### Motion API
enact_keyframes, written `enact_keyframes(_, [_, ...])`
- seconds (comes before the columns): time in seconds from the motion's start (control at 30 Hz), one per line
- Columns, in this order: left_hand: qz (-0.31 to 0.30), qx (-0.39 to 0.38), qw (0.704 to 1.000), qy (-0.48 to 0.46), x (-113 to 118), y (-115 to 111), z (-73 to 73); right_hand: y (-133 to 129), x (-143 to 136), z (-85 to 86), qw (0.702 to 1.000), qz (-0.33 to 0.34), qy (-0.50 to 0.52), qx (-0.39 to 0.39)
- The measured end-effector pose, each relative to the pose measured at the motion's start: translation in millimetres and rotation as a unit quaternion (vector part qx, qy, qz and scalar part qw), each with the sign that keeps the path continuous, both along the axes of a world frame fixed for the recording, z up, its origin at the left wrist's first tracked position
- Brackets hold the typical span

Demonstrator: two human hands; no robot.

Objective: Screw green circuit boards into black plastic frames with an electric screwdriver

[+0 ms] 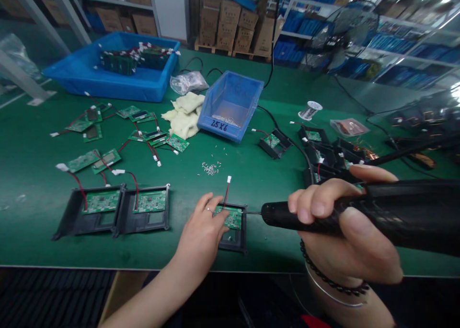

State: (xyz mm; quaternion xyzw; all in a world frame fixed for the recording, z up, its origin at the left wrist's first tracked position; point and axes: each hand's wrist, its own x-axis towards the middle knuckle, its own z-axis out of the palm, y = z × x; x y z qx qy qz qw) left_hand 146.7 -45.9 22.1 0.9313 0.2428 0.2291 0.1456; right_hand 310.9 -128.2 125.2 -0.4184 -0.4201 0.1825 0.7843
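My right hand [345, 222] is wrapped round a black electric screwdriver [302, 215], held nearly level. Its thin bit reaches the right edge of a green circuit board [233, 217]. That board sits inside a black plastic case [244, 241] near the table's front edge, its red and black wires rising to a white plug [229, 179]. From the left, my left hand [204, 227] grips the case, fingertips over the board's left side; part of both is hidden beneath it. Loose small screws [210, 168] lie in a pile just beyond the case.
Left stand two black cases [143, 222] with boards fitted. Behind them lie loose circuit boards [82, 160]. Farther back are a large blue tray [118, 90], a pale cloth [185, 117] and a blue screw bin [230, 102]. More cases [316, 148] and a solder spool [309, 111] are right.
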Motion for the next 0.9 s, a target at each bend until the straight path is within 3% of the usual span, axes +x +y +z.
enact_keyframes(0.5, [-0.003,-0.006,1.0,0.0,-0.4,-2.0,0.1,4.3,-0.3,-0.9,1.0,-0.013,0.001,-0.009])
enact_keyframes(0.9, [0.005,-0.006,1.0,-0.008,-0.1,-1.2,-4.7,10.7,-1.7,-10.6,0.998,0.032,-0.039,-0.031])
